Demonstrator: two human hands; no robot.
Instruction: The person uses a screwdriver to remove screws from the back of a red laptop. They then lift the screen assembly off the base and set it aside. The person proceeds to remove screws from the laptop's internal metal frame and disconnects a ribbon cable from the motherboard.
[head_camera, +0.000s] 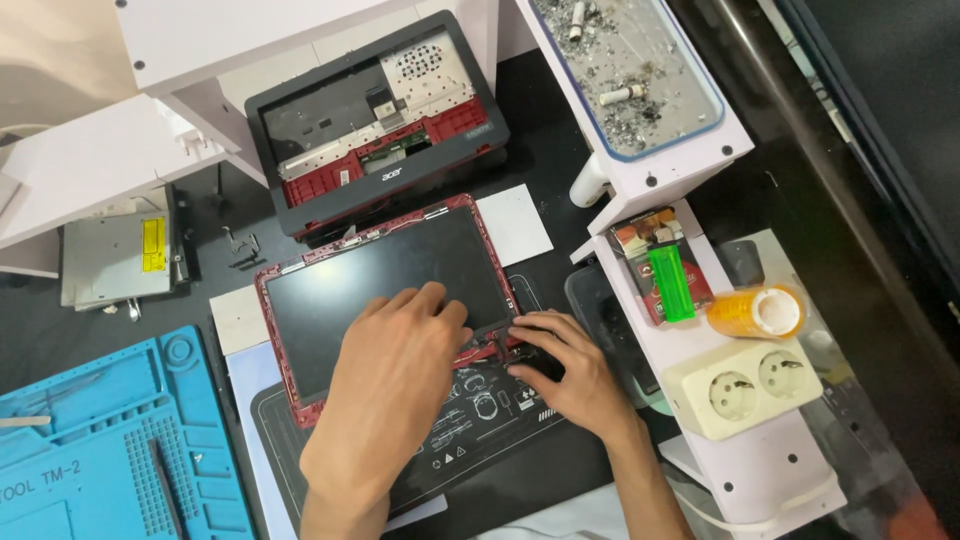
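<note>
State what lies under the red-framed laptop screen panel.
The screen panel lies partly on a black mat with white markings. Both hands, left and right, cover its lower edge, hiding that part.

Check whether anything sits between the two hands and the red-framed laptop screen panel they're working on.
Nothing visible does. The left hand lies flat on the screen panel, and the right hand has its fingertips at the panel's lower right corner. Both are already in contact, as far as the head view shows.
</note>
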